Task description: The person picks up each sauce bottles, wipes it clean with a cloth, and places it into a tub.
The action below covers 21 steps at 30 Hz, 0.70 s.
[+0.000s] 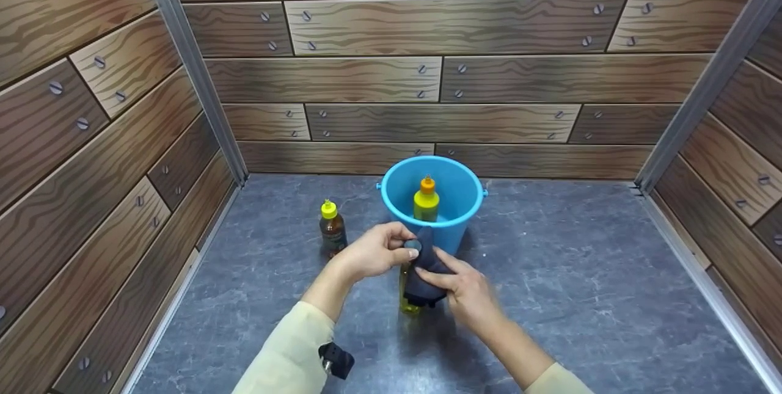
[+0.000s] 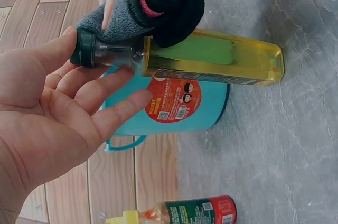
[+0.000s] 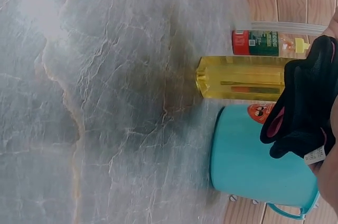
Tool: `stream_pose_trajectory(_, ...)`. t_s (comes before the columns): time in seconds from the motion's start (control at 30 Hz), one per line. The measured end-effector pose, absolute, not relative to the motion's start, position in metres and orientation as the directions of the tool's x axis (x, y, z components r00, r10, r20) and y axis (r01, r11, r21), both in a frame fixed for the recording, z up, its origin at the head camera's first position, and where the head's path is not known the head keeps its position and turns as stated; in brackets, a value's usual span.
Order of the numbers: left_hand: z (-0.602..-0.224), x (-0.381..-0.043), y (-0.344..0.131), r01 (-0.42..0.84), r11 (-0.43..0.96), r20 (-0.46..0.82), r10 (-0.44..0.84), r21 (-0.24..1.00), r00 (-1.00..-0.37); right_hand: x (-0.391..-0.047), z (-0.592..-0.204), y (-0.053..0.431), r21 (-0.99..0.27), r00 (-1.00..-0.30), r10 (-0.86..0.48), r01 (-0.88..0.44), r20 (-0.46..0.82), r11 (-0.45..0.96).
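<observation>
My left hand (image 1: 379,251) pinches the dark green cap (image 2: 83,47) of an upright bottle of yellow oil (image 2: 211,57) between thumb and fingertips; its other fingers extend beside the bottle's neck. My right hand (image 1: 473,293) holds a bunched grey-and-black cloth (image 1: 426,278) with pink edging against the bottle's upper side. A white tag (image 3: 315,155) hangs from this cloth, whose exact kind is unclear. In the head view the cloth covers much of the bottle, and the right thumb is hidden. Whether the bottle's base touches the surface is hard to tell.
Just behind the bottle stands a blue bucket (image 1: 455,235), with a yellow bottle with an orange cap (image 1: 426,201) inside. To the left is a brown sauce bottle with a yellow cap (image 1: 333,232). Wood-patterned walls (image 1: 372,79) bound the grey surface (image 1: 568,272) on three sides.
</observation>
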<state>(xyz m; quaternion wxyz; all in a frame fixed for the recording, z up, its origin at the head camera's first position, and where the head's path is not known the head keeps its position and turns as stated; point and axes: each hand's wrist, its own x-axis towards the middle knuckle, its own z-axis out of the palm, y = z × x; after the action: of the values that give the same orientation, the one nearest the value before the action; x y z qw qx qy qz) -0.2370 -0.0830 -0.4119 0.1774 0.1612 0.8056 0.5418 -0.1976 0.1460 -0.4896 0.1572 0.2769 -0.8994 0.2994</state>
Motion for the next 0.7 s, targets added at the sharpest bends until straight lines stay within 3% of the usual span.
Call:
stream_pose_trajectory(0.23,-0.413,-0.237,-0.083,0.068,0.362,-0.111,0.451,0.930,-0.886,-0.196,-0.511,0.149,-0.433,-0.763,-0.406,-0.629,0.503,0.646)
stream_pose_trajectory(0.47,-0.413,-0.238,-0.084,0.056,0.354,-0.115,0.443,0.933,-0.889,-0.194,-0.532,0.148,-0.372,-0.686,-0.411,-0.694,0.600,0.616)
stream_pose_trajectory(0.7,-0.413,-0.239,-0.085,0.051,0.349,-0.117,0.443,0.936,-0.889,-0.192,-0.549,0.149,-0.341,-0.702,-0.458,-0.685,0.546,0.644)
